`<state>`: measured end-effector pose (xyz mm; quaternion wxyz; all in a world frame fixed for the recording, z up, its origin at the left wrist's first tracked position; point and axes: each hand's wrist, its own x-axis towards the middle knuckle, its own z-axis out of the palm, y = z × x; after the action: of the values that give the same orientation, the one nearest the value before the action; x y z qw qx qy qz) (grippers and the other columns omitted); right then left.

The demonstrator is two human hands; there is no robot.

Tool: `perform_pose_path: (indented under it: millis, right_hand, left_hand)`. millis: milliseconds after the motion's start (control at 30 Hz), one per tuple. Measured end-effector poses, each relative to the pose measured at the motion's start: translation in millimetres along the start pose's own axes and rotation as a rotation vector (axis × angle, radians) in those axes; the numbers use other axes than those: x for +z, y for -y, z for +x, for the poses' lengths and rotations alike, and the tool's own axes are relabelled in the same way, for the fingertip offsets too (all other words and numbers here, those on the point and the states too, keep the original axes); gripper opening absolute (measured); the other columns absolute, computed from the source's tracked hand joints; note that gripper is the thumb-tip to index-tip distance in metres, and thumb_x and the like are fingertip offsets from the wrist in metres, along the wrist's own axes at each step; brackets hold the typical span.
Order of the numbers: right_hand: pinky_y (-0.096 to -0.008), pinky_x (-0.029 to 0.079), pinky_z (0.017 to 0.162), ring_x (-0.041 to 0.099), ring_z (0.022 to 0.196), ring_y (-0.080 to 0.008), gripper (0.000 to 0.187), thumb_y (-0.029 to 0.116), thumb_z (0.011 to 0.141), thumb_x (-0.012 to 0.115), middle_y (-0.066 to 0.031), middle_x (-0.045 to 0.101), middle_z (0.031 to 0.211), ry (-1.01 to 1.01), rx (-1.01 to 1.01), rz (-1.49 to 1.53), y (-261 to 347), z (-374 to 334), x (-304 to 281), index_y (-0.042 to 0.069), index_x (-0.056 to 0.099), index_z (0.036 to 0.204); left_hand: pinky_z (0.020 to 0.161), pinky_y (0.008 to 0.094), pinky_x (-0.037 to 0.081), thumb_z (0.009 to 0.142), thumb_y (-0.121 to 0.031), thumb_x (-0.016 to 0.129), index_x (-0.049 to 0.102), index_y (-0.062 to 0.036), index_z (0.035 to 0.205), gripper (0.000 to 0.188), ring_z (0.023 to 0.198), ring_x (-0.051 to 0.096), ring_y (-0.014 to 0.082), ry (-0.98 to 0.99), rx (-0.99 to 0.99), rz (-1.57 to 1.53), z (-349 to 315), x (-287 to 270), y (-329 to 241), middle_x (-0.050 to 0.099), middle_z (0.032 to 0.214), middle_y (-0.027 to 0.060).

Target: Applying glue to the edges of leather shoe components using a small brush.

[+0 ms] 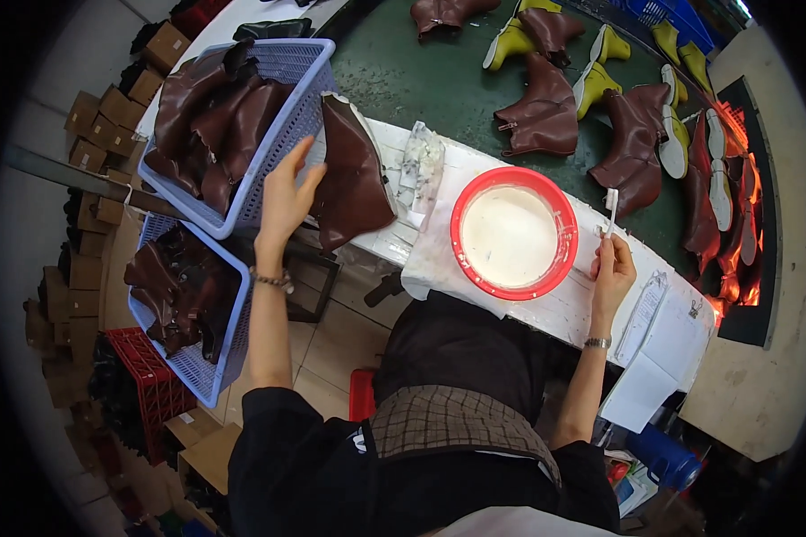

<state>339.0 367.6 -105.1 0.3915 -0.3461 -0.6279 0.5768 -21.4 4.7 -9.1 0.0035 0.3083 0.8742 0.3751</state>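
The right hand [613, 268] gripped a white brush [612, 208] right of the red bowl [570, 231]. The left hand [287, 201], fingers spread and seemingly unladen, was left of the bowl, near a brown boot upper [354, 179]; contact was unclear. Picking a piece seemed underway; next likely called for grasping its edge.

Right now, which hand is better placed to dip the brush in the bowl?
Probably the right hand: it holds the brush beside the red bowl. The left hand is open near the upper basket, farther off.
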Motion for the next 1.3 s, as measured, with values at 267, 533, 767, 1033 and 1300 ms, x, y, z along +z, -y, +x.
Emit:
perform_pose_path:
  millis: [267, 533, 767, 1033, 1300]
  right_hand:
    - [-0.0296, 0.047, 0.062, 0.06, 0.072, -0.0156, 0.015, 0.014, 0.093, 0.074, -0.0036, 0.062, 0.089, 0.247, -0.398, -0.783, 95.4, -24.8, 32.6, 0.009, 0.077, 0.108]
    - [-0.0371, 0.052, 0.064, 0.065, 0.075, -0.0232, 0.012, 0.014, 0.083, 0.078, -0.0033, 0.065, 0.086, 0.293, -0.631, -0.996, 102.5, -25.6, 37.9, 0.012, 0.077, 0.096]
    - [-0.0286, 0.049, 0.066, 0.062, 0.073, -0.0151, 0.016, 0.012, 0.089, 0.078, -0.0059, 0.069, 0.089, 0.232, -0.242, -0.545, 40.7, -15.5, 0.0, 0.004, 0.077, 0.103]
    - [-0.0291, 0.051, 0.077, 0.065, 0.084, -0.0157, 0.029, 0.007, 0.092, 0.074, -0.0088, 0.07, 0.098, 0.046, -0.406, -0.594, 72.7, -39.4, -0.3, 0.002, 0.072, 0.121]
    - [-0.0349, 0.056, 0.076, 0.069, 0.086, -0.0259, 0.033, 0.0, 0.088, 0.074, -0.0132, 0.07, 0.101, 0.569, -0.429, -0.174, 123.8, -99.0, 137.4, 0.004, 0.07, 0.12]
  left_hand:
    - [0.112, 0.047, 0.04, 0.088, -0.068, 0.066, 0.021, 0.0146, 0.155, 0.116, 0.136, 0.05, 0.0492, -0.136, -0.205, 0.073, 38.0, 68.2, 18.5, 0.046, 0.146, 0.0414]
    - [0.094, 0.0458, 0.054, 0.076, -0.024, 0.073, 0.046, 0.0012, 0.148, 0.08, 0.108, 0.07, 0.0414, -0.199, -0.173, 0.115, 37.4, 58.9, -5.6, 0.07, 0.118, 0.0291]
    - [0.092, 0.0393, 0.056, 0.088, -0.021, 0.073, 0.05, -0.0041, 0.15, 0.068, 0.108, 0.073, 0.0318, -0.132, 0.052, -0.277, 35.4, 45.4, 20.1, 0.073, 0.118, 0.0231]
    - [0.096, 0.0339, 0.052, 0.095, -0.008, 0.061, 0.045, -0.0057, 0.155, 0.062, 0.108, 0.068, 0.0238, -0.076, -0.428, -0.371, -29.9, 10.9, 104.2, 0.067, 0.131, 0.0192]
    - [0.07, 0.0261, 0.054, 0.081, 0.01, 0.062, 0.074, -0.0066, 0.125, 0.048, 0.073, 0.063, 0.0105, -0.119, -0.321, -0.375, -56.5, 4.8, 95.3, 0.073, 0.098, 0.0071]
